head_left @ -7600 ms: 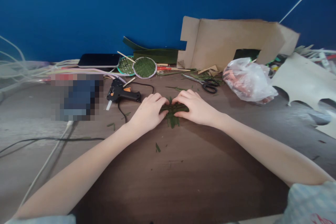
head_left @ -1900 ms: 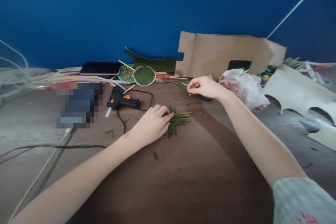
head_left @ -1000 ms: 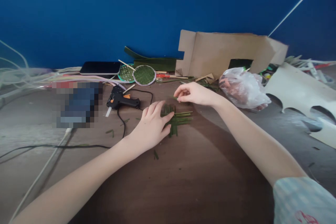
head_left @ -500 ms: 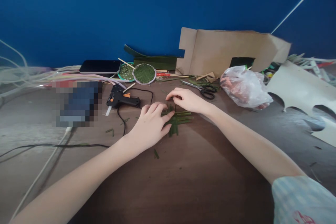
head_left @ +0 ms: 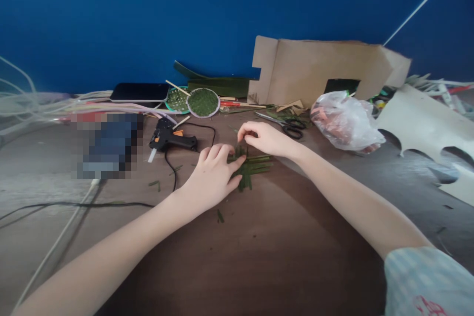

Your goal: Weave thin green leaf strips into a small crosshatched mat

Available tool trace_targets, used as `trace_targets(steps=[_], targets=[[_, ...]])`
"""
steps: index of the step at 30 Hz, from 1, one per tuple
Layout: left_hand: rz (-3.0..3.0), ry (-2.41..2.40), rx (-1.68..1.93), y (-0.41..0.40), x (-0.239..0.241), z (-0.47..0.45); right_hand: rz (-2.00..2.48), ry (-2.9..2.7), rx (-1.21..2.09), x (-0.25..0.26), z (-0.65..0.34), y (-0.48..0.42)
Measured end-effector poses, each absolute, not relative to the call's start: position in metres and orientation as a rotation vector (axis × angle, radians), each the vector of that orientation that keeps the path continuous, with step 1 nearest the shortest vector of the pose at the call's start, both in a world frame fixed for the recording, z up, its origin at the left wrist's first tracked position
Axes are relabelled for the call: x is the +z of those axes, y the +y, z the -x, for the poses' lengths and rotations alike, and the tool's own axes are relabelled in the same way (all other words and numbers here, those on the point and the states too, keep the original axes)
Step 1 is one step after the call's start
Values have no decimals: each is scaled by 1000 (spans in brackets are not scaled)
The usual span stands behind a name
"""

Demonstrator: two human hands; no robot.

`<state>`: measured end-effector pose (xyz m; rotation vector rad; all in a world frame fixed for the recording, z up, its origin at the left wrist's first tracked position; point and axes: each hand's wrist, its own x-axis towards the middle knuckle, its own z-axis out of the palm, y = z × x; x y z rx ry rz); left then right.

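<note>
A small woven patch of green leaf strips (head_left: 255, 164) lies on the brown table, its loose ends sticking out to the right and towards me. My left hand (head_left: 217, 173) rests palm down over its left side, fingers spread and tips touching the strips. At the far edge of the weave is my right hand (head_left: 264, 138), with its fingers curled and the fingertips close together. Whatever lies between those tips is too small to make out. Short leaf scraps (head_left: 220, 216) are scattered nearby.
A black glue gun (head_left: 172, 139) and a blurred phone-like device (head_left: 113, 145) lie left. Behind are two round green woven pieces (head_left: 203, 102), scissors (head_left: 292, 127) and a cardboard box (head_left: 303, 69). A plastic bag (head_left: 346, 121) and cut-out white sheet (head_left: 425, 121) are right.
My right hand has shifted slightly to the right, its fingertips drawn more downward and together. My left hand stays in place on the leaf strips.
</note>
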<state>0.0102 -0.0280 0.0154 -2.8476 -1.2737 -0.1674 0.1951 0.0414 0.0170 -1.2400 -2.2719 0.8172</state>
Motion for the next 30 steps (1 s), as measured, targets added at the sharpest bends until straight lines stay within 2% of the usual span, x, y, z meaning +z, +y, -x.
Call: trace_targets(steps=[11,21,30], targets=[[2871,-1269,-215,-26,11,-9,1222,-2302,828,28,-196,39],[2878,-1263,-195,-26,12,-10,1238,-2359,729,14,-192,39],[2904,-1292,-204,-26,14,-10,1240,-2292,836,17,-194,39]])
